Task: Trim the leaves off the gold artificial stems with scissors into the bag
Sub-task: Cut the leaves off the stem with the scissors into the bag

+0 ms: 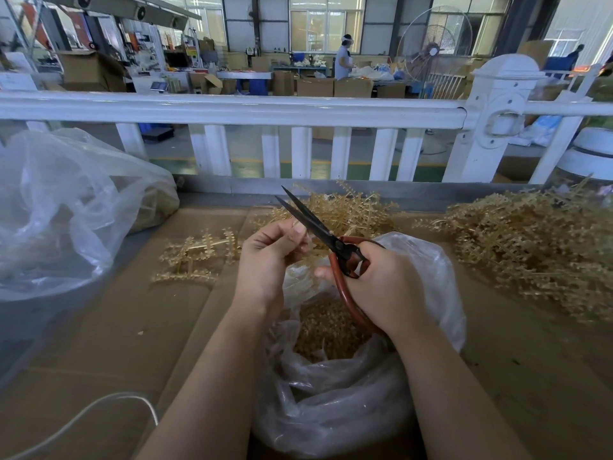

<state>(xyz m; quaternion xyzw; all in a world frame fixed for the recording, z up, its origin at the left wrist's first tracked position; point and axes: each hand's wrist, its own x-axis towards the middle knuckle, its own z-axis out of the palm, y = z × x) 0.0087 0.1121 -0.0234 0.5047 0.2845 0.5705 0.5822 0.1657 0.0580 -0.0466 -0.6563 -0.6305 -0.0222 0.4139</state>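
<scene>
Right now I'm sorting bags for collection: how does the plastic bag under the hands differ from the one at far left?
The near bag sits open under both hands, gold trimmed bits heaped inside; the left bag is bigger, billowed up, with only some gold material dimly visible through it. Both are clear, crinkled plastic on the cardboard.

Operator's body: two bare forearms and two bare hands.

The left hand [265,260] and right hand [378,287] wear no gloves. No sleeve shows on either forearm up to the lower edge of the view, and neither wrist carries a watch, band or bracelet. No rings show on the visible fingers. The fingernails that show are short and unpainted. Both forearms appear slender, widening toward the elbow.
</scene>
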